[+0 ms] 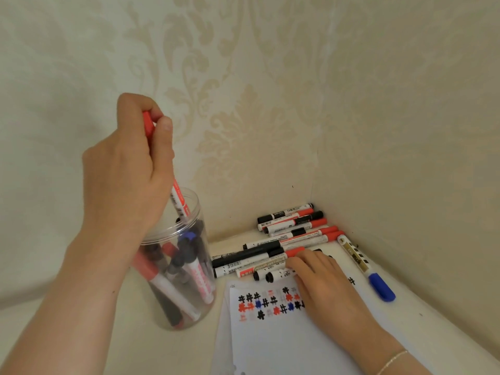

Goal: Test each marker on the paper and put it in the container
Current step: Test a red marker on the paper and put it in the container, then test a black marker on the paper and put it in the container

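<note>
My left hand point(127, 169) grips a red-capped white marker point(180, 201) upright, its lower end inside the mouth of a clear plastic container point(186, 307). The container stands at the left and holds several red, black and blue markers. My right hand point(322, 282) lies on the white paper point(270, 342), its fingertips touching markers in the pile point(286, 239) of red and black ones behind the paper. The paper bears several black, red and blue test marks point(267, 304).
A blue-capped marker point(365, 266) lies apart at the right, close to the right wall. Patterned walls meet in a corner just behind the pile. The pale tabletop point(81, 347) extends to the left and front of the container.
</note>
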A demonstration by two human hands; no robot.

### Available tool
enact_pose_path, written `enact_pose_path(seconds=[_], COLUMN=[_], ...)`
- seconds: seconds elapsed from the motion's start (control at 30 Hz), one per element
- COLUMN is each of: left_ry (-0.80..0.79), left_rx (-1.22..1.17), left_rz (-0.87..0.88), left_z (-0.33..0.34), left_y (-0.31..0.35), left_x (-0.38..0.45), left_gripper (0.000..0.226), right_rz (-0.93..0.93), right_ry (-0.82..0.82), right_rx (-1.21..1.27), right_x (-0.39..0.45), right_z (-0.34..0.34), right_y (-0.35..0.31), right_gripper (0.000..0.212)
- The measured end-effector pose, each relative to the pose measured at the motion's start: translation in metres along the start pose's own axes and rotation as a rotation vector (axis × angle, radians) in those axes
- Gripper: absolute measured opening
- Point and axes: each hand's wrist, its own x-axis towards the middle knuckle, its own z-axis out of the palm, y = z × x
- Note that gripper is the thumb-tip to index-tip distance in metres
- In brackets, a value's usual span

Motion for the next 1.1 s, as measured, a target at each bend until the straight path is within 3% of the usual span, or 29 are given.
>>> enact_pose_path(seconds=[0.23, 0.37, 0.5, 0.77, 0.93, 1.03, 1.1], left_ry=[0.001, -0.273, -0.602, -0.811, -0.693, -0.325, -0.087], left_rx=[-0.033, 0.147, 0.181, 0.110, 0.329, 0.341, 0.013], left_rz=[-0.006, -0.032, -0.192, -0.272, -0.241, -0.120, 0.020], left_z=[0.002, 0.007, 0.003, -0.001, -0.004, -0.007, -0.007], left_y=[-0.002, -0.011, -0.020, -0.020, -0.016, -0.005, 0.019], left_x=[-0.002, -0.001, 0.000, 0.001, 0.001, 0.001, -0.009], left_gripper=[0.019, 0.017, 0.035, 0.018, 0.049, 0.046, 0.032], right_rz=[-0.006, -0.004, -0.012, 0.000, 0.067, 0.187, 0.327], right_ry=[-0.008, -0.027, -0.028, 0.015, 0.135, 0.217, 0.324], right_rx=[0.002, 0.008, 0.014, 0.061, 0.149, 0.338, 0.574], right_x=[-0.001, 0.000, 0.000, 0.001, 0.004, 0.005, 0.008], right_z=[0.001, 0.001, -0.001, -0.004, -0.014, -0.024, -0.036], right_y=[0.000, 0.000, 0.000, -0.002, -0.004, -0.005, -0.013], right_gripper=[0.060, 0.062, 0.062, 0.058, 0.023, 0.019, 0.012])
